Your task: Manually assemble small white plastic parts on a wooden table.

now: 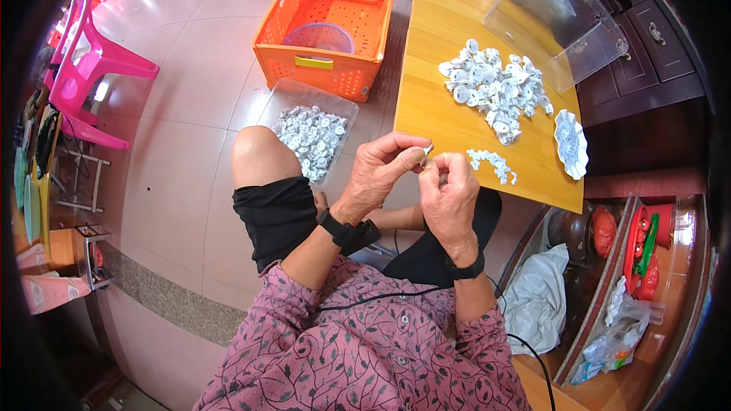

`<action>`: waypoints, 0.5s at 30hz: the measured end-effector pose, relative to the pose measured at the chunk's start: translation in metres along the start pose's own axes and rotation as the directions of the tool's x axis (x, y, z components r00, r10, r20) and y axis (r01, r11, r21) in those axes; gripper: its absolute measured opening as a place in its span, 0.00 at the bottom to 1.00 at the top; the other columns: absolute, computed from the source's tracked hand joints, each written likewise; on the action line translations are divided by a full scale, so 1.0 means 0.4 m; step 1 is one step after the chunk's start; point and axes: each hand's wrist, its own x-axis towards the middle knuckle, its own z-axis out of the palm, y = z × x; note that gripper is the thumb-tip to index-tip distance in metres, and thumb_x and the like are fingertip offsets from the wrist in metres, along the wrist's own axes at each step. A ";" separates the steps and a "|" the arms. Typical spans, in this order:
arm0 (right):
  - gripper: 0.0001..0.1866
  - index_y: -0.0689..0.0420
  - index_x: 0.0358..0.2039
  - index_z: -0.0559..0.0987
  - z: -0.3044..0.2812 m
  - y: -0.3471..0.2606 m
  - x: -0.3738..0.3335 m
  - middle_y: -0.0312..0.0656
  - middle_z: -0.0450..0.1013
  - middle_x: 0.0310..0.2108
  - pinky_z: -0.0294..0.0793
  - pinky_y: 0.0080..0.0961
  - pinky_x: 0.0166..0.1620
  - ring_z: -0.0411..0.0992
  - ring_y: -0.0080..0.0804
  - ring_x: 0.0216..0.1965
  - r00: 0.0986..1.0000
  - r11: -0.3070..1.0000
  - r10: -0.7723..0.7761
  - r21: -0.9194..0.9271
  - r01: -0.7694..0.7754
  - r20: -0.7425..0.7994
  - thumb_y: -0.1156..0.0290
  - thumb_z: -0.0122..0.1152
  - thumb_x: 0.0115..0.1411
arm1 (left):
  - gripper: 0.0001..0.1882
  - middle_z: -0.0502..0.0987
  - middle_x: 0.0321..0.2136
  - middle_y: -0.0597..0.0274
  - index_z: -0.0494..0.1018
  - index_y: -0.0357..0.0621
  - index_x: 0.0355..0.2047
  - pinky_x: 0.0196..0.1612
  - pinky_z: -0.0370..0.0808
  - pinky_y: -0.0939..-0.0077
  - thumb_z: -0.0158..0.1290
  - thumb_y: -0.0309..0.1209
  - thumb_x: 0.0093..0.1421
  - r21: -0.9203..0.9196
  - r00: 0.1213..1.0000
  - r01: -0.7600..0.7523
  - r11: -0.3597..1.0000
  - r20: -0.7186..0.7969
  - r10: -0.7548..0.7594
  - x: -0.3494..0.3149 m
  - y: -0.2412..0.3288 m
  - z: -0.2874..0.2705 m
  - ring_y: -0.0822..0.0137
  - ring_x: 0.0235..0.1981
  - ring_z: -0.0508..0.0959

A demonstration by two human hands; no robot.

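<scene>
Both my hands meet just off the near-left edge of the wooden table, fingertips almost touching. My left hand (381, 171) pinches a small white piece (427, 149) between thumb and forefinger. My right hand (451, 196) is closed, thumb against curled forefinger, right beside that piece; what lies between its fingers is hidden. Small white pieces (493, 165) lie scattered at the table's near edge, to the right of my hands. Beyond them is a heap of white round plastic parts (499, 90). A clear tub (352, 113) on the floor by my knee holds many similar round parts.
The yellow-brown table (426, 53) carries a clear bin (567, 68) tipped on its side and a white scalloped dish (580, 160). An orange crate (266, 57) stands behind the tub. A pink chair (99, 61) is at far left, a shelf with bags (541, 297) at right.
</scene>
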 end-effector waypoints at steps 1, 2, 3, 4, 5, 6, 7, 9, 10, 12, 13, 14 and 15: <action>0.06 0.61 0.29 0.69 0.001 0.001 0.000 0.47 0.69 0.22 0.70 0.37 0.27 0.71 0.41 0.22 1.000 1.000 0.000 0.000 0.000 0.000 0.78 0.58 0.58 | 0.10 0.78 0.37 0.64 0.78 0.34 0.45 0.41 0.74 0.80 0.54 0.23 0.65 0.000 1.000 0.000 1.000 0.000 0.000 0.000 -0.002 -0.001 0.75 0.35 0.75; 0.06 0.61 0.29 0.69 0.003 0.005 -0.001 0.47 0.69 0.22 0.70 0.36 0.27 0.71 0.41 0.22 1.000 1.000 0.002 0.001 -0.002 -0.006 0.78 0.58 0.58 | 0.10 0.78 0.37 0.64 0.78 0.35 0.45 0.42 0.75 0.80 0.54 0.24 0.65 -0.002 1.000 0.003 1.000 0.004 -0.003 0.000 -0.005 -0.003 0.75 0.36 0.76; 0.06 0.61 0.29 0.69 0.005 0.009 -0.001 0.47 0.69 0.22 0.70 0.36 0.27 0.71 0.41 0.22 1.000 1.000 0.003 0.001 -0.003 -0.012 0.78 0.58 0.58 | 0.10 0.78 0.37 0.64 0.78 0.35 0.45 0.42 0.75 0.80 0.54 0.24 0.65 -0.003 1.000 0.006 1.000 0.007 -0.006 0.000 -0.007 -0.004 0.75 0.36 0.76; 0.06 0.61 0.29 0.69 0.006 0.013 -0.002 0.47 0.69 0.22 0.70 0.36 0.27 0.71 0.41 0.22 1.000 1.000 0.004 0.001 -0.004 -0.013 0.78 0.58 0.58 | 0.10 0.78 0.37 0.64 0.78 0.35 0.45 0.42 0.75 0.80 0.54 0.24 0.65 -0.003 1.000 0.006 1.000 0.008 -0.006 0.000 -0.009 -0.004 0.75 0.36 0.76; 0.07 0.61 0.29 0.69 0.008 0.018 -0.002 0.47 0.69 0.22 0.70 0.37 0.27 0.70 0.42 0.22 1.000 1.000 0.016 -0.001 -0.016 -0.012 0.78 0.59 0.57 | 0.10 0.78 0.37 0.64 0.78 0.35 0.46 0.43 0.75 0.80 0.54 0.24 0.65 -0.022 1.000 0.010 1.000 0.002 -0.010 0.000 -0.011 -0.003 0.75 0.37 0.76; 0.07 0.61 0.29 0.69 0.008 0.022 -0.002 0.47 0.69 0.22 0.70 0.37 0.27 0.70 0.42 0.22 1.000 1.000 0.028 -0.004 -0.028 -0.012 0.78 0.59 0.57 | 0.10 0.79 0.38 0.64 0.77 0.36 0.46 0.44 0.75 0.80 0.54 0.25 0.66 -0.040 1.000 0.013 0.999 -0.005 -0.013 0.000 -0.012 -0.002 0.75 0.38 0.77; 0.07 0.61 0.29 0.69 0.008 0.023 -0.003 0.47 0.69 0.22 0.70 0.37 0.27 0.70 0.42 0.22 1.000 1.000 0.028 -0.004 -0.028 -0.011 0.78 0.59 0.57 | 0.10 0.79 0.38 0.64 0.77 0.36 0.46 0.44 0.75 0.80 0.54 0.25 0.66 -0.040 1.000 0.013 0.999 -0.006 -0.014 -0.001 -0.012 -0.003 0.75 0.38 0.77; 0.07 0.62 0.30 0.69 0.007 0.025 -0.005 0.46 0.71 0.22 0.71 0.33 0.26 0.72 0.38 0.21 1.000 1.000 0.017 0.019 -0.017 -0.003 0.77 0.59 0.59 | 0.11 0.79 0.38 0.63 0.77 0.36 0.46 0.45 0.76 0.80 0.54 0.26 0.66 -0.035 1.000 0.018 0.999 0.002 -0.018 -0.003 -0.011 -0.005 0.75 0.38 0.78; 0.07 0.62 0.30 0.69 0.008 0.020 -0.007 0.46 0.71 0.22 0.71 0.33 0.26 0.72 0.38 0.21 1.000 1.000 0.017 0.018 -0.017 -0.002 0.77 0.59 0.59 | 0.11 0.79 0.38 0.63 0.77 0.36 0.46 0.45 0.76 0.80 0.54 0.26 0.66 -0.035 1.000 0.018 0.999 0.001 -0.018 -0.003 -0.009 -0.002 0.75 0.38 0.78; 0.06 0.62 0.30 0.70 0.011 0.006 -0.010 0.43 0.73 0.23 0.73 0.28 0.26 0.73 0.31 0.21 0.992 0.967 0.124 0.224 -0.118 -0.017 0.76 0.59 0.60 | 0.10 0.80 0.35 0.65 0.78 0.35 0.46 0.39 0.77 0.81 0.55 0.26 0.65 -0.092 0.998 0.024 0.995 -0.050 -0.028 -0.002 -0.006 0.007 0.76 0.34 0.78; 0.06 0.62 0.30 0.70 0.009 0.003 -0.009 0.43 0.73 0.23 0.73 0.28 0.26 0.73 0.31 0.21 0.992 0.967 0.124 0.225 -0.117 -0.016 0.76 0.59 0.60 | 0.10 0.80 0.35 0.65 0.78 0.35 0.46 0.39 0.77 0.81 0.55 0.26 0.65 -0.092 0.998 0.023 0.995 -0.051 -0.028 -0.002 -0.008 0.007 0.76 0.34 0.78; 0.06 0.63 0.31 0.71 0.006 0.001 -0.009 0.41 0.74 0.25 0.74 0.23 0.26 0.74 0.26 0.22 0.994 0.971 0.109 0.214 -0.104 -0.009 0.77 0.58 0.62 | 0.11 0.80 0.35 0.65 0.77 0.35 0.46 0.39 0.77 0.81 0.55 0.26 0.66 -0.121 0.998 0.018 0.992 -0.050 -0.024 -0.002 -0.011 0.007 0.76 0.34 0.78; 0.05 0.63 0.32 0.71 0.005 0.000 -0.008 0.38 0.75 0.26 0.75 0.17 0.27 0.75 0.21 0.23 0.996 0.975 0.094 0.203 -0.091 -0.002 0.77 0.57 0.64 | 0.11 0.80 0.36 0.65 0.77 0.35 0.46 0.39 0.78 0.81 0.54 0.27 0.66 -0.150 0.999 0.013 0.989 -0.050 -0.021 -0.003 -0.012 0.006 0.75 0.34 0.78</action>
